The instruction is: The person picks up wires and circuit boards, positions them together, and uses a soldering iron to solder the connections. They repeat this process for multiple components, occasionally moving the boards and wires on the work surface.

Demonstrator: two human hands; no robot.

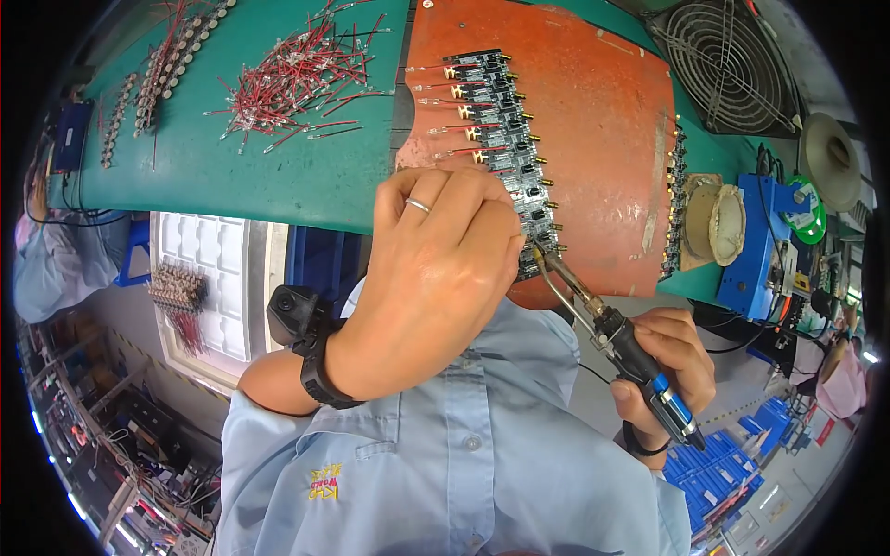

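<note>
A row of small circuit boards [496, 107] runs down an orange-red work mat [593, 120]. Several boards at its far end have red-and-black wires attached on their left side. My left hand [450, 250] is closed over the lower part of the row, fingertips pinched together at the boards; whatever they grip is hidden behind the fingers. In my right hand [675, 357] is a soldering iron [633, 350], with a thin metal tube alongside its shaft. The iron's tip meets the row's near end, just right of my left fingers; exact contact is too small to tell.
Loose red-and-black wires [301, 79] lie piled on the green table mat [306, 190]. Another board row [675, 199] lies along the right, near a round tan holder [718, 222] and a blue device [753, 246]. A fan [728, 65] stands far right; a white tray [209, 315] is at left.
</note>
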